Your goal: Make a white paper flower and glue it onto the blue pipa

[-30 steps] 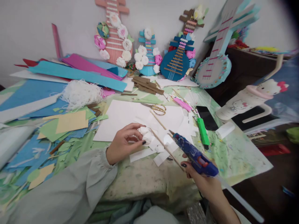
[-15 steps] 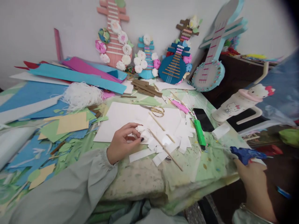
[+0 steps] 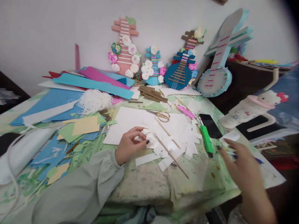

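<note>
My left hand pinches a white paper flower between thumb and fingers, over the white board. Right of the flower lie two thin wooden sticks among cut white paper strips. My right hand is over the table's right side, thumb and fingers apart, with nothing in its grasp. The blue glue gun shows only in part behind that hand. Gold-handled scissors rest on the board beyond the sticks.
A green cutter, a black phone and a white tumbler stand or lie at the right. Paper scraps and white string cover the left. Paper instruments lean on the wall.
My right hand has let go of the blue glue gun and moved up and left with its fingers spread. The view has shifted, and my left hand stays on the flower.
</note>
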Motion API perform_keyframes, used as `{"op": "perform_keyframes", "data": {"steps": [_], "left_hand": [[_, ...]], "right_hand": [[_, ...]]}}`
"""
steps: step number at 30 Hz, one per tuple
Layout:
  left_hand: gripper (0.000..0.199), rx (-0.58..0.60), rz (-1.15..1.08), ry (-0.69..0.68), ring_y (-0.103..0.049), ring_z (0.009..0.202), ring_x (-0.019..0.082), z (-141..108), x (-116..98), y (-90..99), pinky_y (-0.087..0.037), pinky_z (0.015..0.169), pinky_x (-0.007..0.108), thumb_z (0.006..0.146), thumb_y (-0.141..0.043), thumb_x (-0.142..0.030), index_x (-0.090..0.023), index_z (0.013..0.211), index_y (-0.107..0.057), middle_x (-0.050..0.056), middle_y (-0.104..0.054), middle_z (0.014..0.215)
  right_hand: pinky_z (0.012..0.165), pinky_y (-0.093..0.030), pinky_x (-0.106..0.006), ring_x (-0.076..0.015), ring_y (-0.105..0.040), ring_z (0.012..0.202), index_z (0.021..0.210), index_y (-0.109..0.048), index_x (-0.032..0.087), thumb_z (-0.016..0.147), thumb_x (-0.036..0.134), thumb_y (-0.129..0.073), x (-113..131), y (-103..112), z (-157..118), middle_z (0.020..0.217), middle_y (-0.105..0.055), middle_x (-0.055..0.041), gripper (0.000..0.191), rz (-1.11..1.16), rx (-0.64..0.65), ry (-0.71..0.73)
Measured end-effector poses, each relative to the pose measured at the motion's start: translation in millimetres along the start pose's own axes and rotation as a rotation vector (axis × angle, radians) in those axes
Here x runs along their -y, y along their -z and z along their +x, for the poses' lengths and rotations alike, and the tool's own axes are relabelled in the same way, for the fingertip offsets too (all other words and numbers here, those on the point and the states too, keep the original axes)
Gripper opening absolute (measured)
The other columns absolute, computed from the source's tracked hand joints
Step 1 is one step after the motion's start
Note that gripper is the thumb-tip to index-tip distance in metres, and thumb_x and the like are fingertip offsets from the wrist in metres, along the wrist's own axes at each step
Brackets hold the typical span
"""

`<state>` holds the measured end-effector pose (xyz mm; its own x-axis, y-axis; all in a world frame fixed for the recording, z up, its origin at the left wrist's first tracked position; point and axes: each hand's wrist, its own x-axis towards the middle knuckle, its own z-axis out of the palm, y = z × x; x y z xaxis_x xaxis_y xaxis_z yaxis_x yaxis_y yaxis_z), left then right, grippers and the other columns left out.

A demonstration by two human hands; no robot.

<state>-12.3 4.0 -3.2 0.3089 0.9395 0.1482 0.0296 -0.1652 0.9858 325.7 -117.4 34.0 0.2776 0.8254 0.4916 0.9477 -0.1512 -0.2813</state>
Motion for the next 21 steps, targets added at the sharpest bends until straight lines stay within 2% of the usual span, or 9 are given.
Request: {"op": "perform_keyframes", "data": {"steps": [2,4,6,8,13,21], "left_hand": [[0.014,0.022,-0.006,0.002,-0.053,0.111,0.029,0.0,-1.0,-0.2,-0.056,0.061,0.026,0.065,-0.071,-0.026,-0.012,0.066,-0.066,0.016,-0.055,0.112],[0.014,0.035,-0.012,-0.003,-0.053,0.110,0.029,0.0,-1.5,0.0,-0.056,0.061,0.026,0.065,-0.071,-0.026,-0.013,0.067,-0.067,0.016,-0.056,0.112],[0.014,0.040,-0.025,-0.010,-0.055,0.108,0.027,0.1,-1.7,0.3,-0.056,0.063,0.026,0.066,-0.070,-0.026,-0.013,0.067,-0.067,0.016,-0.056,0.112],[0.013,0.044,-0.029,-0.010,-0.056,0.105,0.026,0.0,-1.9,0.6,-0.056,0.065,0.026,0.068,-0.069,-0.026,-0.013,0.068,-0.068,0.015,-0.056,0.111],[0.012,0.051,-0.005,0.029,-0.057,0.103,0.025,-1.2,-3.0,0.0,-0.055,0.065,0.025,0.068,-0.069,-0.026,-0.013,0.068,-0.068,0.014,-0.056,0.112],[0.011,0.105,-0.006,0.022,-0.059,0.099,0.022,-2.3,-3.9,-0.7,-0.055,0.065,0.023,0.069,-0.069,-0.024,-0.013,0.067,-0.067,0.011,-0.056,0.110]], "right_hand": [[0.077,-0.051,-0.040,-0.0236,-0.063,0.091,0.113,-0.056,0.021,0.087,0.040,-0.050,52.7,-16.2,-0.5,0.110,-0.063,-0.0121,0.033,0.350,0.216,0.011],[0.079,-0.052,-0.037,-0.0213,-0.062,0.096,0.114,-0.055,0.020,0.087,0.036,-0.051,98.4,-35.7,0.5,0.110,-0.063,-0.0110,0.032,0.609,0.372,0.079],[0.078,-0.053,-0.036,-0.0200,-0.062,0.094,0.116,-0.055,0.020,0.085,0.033,-0.055,131.4,-54.1,4.5,0.112,-0.063,-0.0108,0.034,0.721,0.496,0.119],[0.077,-0.053,-0.036,-0.0187,-0.062,0.090,0.119,-0.052,0.019,0.083,0.032,-0.058,150.6,-69.1,10.6,0.111,-0.063,-0.0101,0.039,0.789,0.574,0.111],[0.079,-0.053,-0.033,-0.0188,-0.061,0.095,0.122,-0.050,0.019,0.077,0.030,-0.065,160.7,-88.5,19.7,0.108,-0.062,-0.0096,0.049,0.929,0.648,0.059],[0.070,-0.052,-0.028,-0.0147,-0.063,0.080,0.111,-0.059,0.023,0.079,0.032,-0.066,154.9,-90.6,18.1,0.102,-0.064,-0.0047,0.034,1.006,0.676,0.055]]}}
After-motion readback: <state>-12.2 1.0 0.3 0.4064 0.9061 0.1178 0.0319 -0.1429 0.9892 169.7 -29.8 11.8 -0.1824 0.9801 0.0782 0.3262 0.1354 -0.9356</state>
